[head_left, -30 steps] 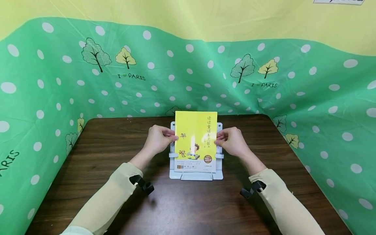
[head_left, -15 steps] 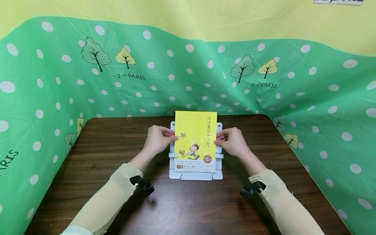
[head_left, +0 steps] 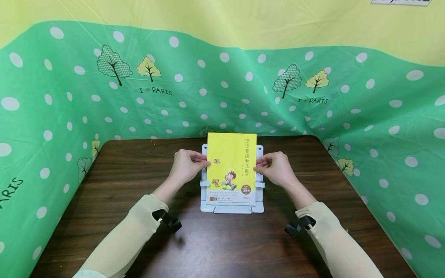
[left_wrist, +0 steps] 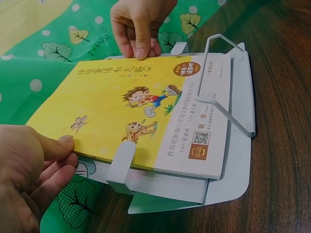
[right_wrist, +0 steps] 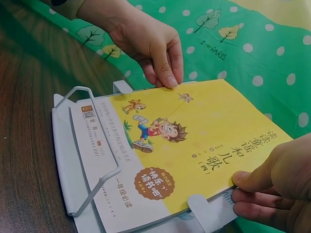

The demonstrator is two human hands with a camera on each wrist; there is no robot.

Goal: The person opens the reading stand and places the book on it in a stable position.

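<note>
A yellow picture book (head_left: 227, 152) with a boy and a dog on its cover leans on a pale metal book stand (head_left: 205, 206). My left hand (head_left: 185, 166) pinches the book's left edge, thumb on the cover and fingers behind. At the opposite edge my right hand (head_left: 276, 168) holds it the same way. In the left wrist view, a side clip (left_wrist: 121, 162) overlaps the cover's edge. The stand's wire bar (right_wrist: 104, 179) crosses in front of the white lower strip of the cover in the right wrist view. The book hides most of the stand's back plate.
Everything stands on a dark wooden table (head_left: 222, 247). Behind it and along both sides hangs a green and yellow cloth (head_left: 222, 92) with white dots and trees. Black wrist mounts (head_left: 168, 221) project inward from both sleeves.
The book has slid slightly down on the stand, and both hands have lowered a little with it. Their grip on its edges looks the same.
</note>
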